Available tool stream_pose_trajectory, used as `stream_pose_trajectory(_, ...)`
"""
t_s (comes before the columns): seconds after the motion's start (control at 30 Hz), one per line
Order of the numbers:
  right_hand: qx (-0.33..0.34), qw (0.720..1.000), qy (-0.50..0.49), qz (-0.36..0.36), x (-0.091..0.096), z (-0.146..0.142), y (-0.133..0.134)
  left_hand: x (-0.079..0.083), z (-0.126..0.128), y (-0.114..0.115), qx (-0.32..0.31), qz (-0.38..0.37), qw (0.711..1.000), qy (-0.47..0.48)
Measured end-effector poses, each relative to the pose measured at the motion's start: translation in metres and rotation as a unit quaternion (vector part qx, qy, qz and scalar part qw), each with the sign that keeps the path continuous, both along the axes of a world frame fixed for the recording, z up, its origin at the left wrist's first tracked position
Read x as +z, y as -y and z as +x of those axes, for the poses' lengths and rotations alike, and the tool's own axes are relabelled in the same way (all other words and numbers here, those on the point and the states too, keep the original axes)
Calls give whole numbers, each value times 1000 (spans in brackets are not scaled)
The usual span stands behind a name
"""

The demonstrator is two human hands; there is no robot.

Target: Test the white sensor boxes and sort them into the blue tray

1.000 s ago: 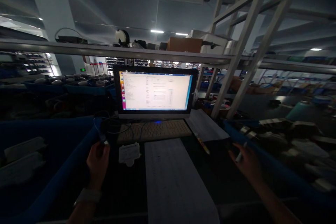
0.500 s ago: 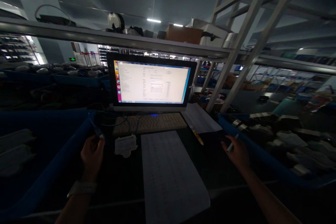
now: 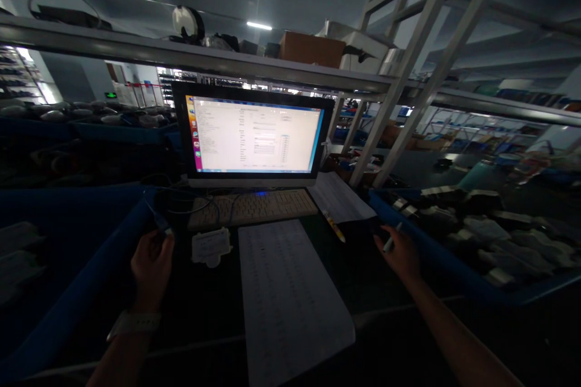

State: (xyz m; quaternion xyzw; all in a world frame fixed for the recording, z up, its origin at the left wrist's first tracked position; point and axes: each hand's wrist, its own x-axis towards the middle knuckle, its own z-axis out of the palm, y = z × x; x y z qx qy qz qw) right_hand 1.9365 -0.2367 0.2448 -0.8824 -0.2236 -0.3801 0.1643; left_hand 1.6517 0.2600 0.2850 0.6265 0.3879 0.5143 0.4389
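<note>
My left hand (image 3: 152, 263) is closed, pinching the end of a cable (image 3: 158, 216) whose pale plug shows just above the fingertips. To its right, a small whitish flat part (image 3: 211, 247) with a rounded tab lies on the dark desk. A printed sheet of paper (image 3: 290, 296) fills the middle between my hands. At the right, my right hand (image 3: 402, 254) grips a pen (image 3: 392, 237) slantwise between its fingers. Something dark lies by those fingertips, too dim to make out. A yellow marker (image 3: 334, 227) rests between the sheet and this hand.
A lit monitor (image 3: 254, 138) stands behind a keyboard (image 3: 254, 208). Blue bins flank the desk: the left bin (image 3: 104, 254) holds pale parts, the right bin (image 3: 436, 266) several white and black parts. More paper (image 3: 342, 196) lies beside the monitor. A shelf (image 3: 218, 57) crosses above.
The whole view has shifted slightly, so everything sits a little further left and higher. Both hands keep their grip, and the things on the desk stay in place.
</note>
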Motion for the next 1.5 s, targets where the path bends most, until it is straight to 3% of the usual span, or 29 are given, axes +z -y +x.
stream_pose_trajectory(0.2, 7, 1000, 13, 8, -2, 1, 1, 3, 3, 1, -9, -19, 1000, -6)
stream_pose_trajectory(0.57, 20, 1000, 13, 12, -2, 3, 2, 0, 1, 0, -2, 16, 1000, -2)
stream_pose_trajectory(0.87, 17, 1000, 20, 16, -6, 3, 2, 10, 0, 6, 1, 23, 999, -25)
stream_pose_trajectory(1.1, 22, 1000, 10, 16, -6, 6, 2, 6, 2, 3, -2, -9, 1000, -8)
stream_pose_trajectory(1.5, 10, 1000, -8, 25, -2, 0, -1, 11, 1, 9, -2, 19, 999, -28)
